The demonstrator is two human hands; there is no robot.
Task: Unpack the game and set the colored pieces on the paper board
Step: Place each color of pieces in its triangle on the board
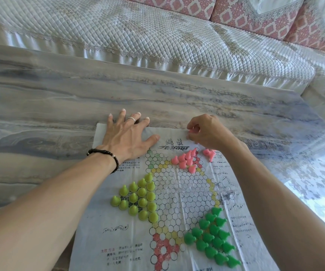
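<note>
Two hands worked over a paper game board on a grey marbled table (60, 98), beside a quilted white sofa (138, 32).

I saw the creased white paper board (177, 192) printed with circles lying flat. My left hand (127, 133) lay spread, pressing its far corner. My right hand (206, 132) pinched a pink cone-shaped piece (192, 130) at the far edge. On the board stood yellow-green plastic pieces (138, 198), dark green plastic pieces (212, 237), and pink plastic pieces (187, 159).
</note>
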